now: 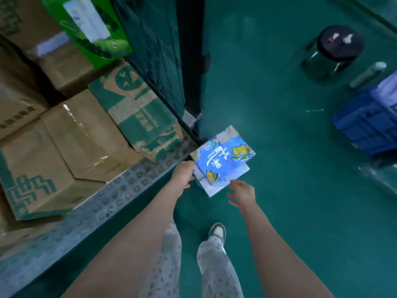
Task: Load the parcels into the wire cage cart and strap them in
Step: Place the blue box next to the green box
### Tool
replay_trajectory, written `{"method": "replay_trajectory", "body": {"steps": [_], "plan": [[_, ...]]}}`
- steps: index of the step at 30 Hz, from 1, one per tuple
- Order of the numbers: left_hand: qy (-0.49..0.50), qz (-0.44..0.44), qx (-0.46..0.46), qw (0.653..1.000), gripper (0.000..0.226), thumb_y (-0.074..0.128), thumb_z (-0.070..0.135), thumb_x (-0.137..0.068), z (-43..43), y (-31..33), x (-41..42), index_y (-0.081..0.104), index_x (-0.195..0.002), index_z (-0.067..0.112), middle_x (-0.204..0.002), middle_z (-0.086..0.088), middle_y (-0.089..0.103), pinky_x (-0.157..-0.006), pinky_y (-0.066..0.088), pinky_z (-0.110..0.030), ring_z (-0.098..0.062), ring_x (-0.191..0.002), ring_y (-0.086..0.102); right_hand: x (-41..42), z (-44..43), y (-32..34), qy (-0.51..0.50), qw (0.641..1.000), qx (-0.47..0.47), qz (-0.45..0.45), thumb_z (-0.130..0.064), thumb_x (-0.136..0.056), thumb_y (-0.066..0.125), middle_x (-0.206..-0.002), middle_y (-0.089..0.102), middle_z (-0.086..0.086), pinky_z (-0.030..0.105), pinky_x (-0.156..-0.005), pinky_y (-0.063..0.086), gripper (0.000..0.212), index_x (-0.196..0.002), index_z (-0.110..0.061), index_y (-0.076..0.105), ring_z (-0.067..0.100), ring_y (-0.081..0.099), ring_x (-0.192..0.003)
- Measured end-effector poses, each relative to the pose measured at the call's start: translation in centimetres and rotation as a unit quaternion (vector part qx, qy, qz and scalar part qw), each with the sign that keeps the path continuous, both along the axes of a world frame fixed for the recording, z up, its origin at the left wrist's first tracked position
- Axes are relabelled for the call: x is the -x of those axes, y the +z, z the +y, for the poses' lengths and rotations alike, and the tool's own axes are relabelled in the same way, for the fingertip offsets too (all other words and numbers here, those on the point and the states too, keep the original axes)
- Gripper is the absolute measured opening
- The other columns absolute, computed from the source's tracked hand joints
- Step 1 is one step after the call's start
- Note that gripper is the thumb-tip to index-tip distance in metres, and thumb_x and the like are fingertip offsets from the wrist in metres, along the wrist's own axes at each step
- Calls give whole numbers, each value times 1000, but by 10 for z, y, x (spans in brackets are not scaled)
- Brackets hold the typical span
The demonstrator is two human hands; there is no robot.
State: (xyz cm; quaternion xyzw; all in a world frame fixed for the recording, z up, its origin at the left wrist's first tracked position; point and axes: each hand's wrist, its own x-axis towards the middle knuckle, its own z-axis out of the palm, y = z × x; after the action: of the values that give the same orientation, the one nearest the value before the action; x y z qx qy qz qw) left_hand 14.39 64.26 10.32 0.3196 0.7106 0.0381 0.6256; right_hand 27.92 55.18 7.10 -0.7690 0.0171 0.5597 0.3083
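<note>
Cardboard boxes on the studded cart deck

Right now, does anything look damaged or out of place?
Yes. In the cart, the green-printed carton leans against the boxes beside it, and its lower end looks crumpled. The blue box in the left hand has worn edges.

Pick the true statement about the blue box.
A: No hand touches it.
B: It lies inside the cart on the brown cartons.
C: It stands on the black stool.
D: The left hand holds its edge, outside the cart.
D: the left hand grips the blue box at its edge, outside the cart, over the green floor.
</note>
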Motion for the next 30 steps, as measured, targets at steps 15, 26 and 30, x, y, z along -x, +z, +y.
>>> {"method": "replay_trajectory", "body": {"steps": [15,26,30], "plan": [[-168,138,-83,972,18,40,25,-96,57,-218,-9,54,-106,18,-90,0,53,-72,45,-28,-21,-91,53,5,7,-205,-55,997,49,17,-11,-94,45,-79,53,0,35,-74,49,31,-123,-12,56,22,53,-80],[-228,126,-135,956,43,44,24,-92,119,-319,-23,49,-132,10,-134,-8,53,-92,40,-32,-23,-115,50,-4,42,-298,-143,986,-3,86,-40,-90,58,-137,42,-4,51,-94,46,69,-148,-29,22,25,46,-117],[-244,122,-135,953,31,50,19,-87,108,-316,-31,58,-117,14,-104,0,59,-58,35,-19,-16,-84,51,2,56,-300,-160,982,-3,97,-32,-92,56,-109,51,-7,48,-86,48,45,-132,-20,38,18,52,-91]]}}
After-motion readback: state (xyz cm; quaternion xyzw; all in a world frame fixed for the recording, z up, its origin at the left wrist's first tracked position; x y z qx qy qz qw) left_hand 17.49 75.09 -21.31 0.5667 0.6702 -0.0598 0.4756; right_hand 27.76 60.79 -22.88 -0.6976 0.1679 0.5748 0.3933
